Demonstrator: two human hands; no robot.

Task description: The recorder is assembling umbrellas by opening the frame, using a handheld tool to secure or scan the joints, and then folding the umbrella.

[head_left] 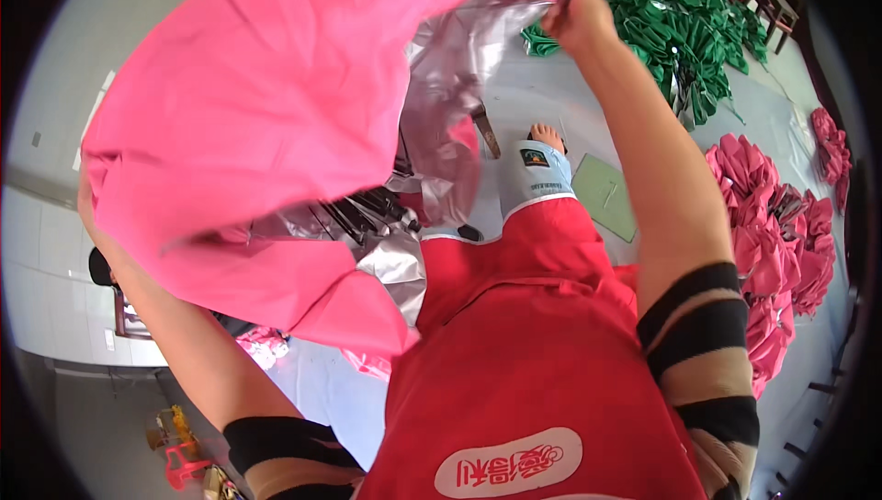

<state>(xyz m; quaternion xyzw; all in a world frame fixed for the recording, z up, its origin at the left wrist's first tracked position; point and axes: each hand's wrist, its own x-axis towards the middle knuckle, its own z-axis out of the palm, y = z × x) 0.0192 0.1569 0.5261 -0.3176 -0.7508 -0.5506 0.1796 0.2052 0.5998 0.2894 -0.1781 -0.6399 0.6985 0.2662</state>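
A large pink umbrella canopy (266,86) with a silver lining (459,50) billows in front of me, over the left and middle of the view. Folded black ribs (367,213) show beneath it. Raised at the upper right, my right hand (581,20) is closed on the canopy's edge. My left forearm (188,339) reaches up along the canopy's left side; the cloth covers that hand, so its fingers are hidden. Part of the pink cloth hangs against my red apron (524,344).
Green folded umbrellas (671,22) are heaped on the floor at the far right. Pink bundles (763,233) lie beside my right arm. A light green board (604,195) is on the floor near my foot (548,137). A red plastic stool (184,465) stands at lower left.
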